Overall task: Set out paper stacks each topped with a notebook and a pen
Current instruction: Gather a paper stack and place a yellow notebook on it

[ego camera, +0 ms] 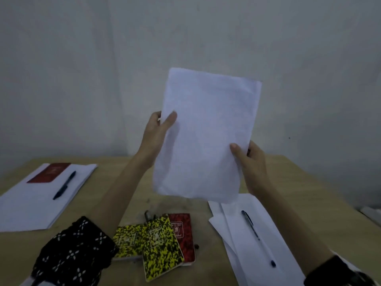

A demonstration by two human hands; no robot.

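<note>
I hold a sheaf of white paper upright above the table, my left hand gripping its left edge and my right hand its right edge. At the far left lies a paper stack topped with a red notebook and a dark pen. Below the raised sheaf, two yellow-and-black notebooks and a red one overlap near the front edge. On the right, loose white sheets carry another pen.
The wooden table meets a plain grey wall at the back. Something small and dark lies just behind the notebooks. A pale object shows at the table's right edge.
</note>
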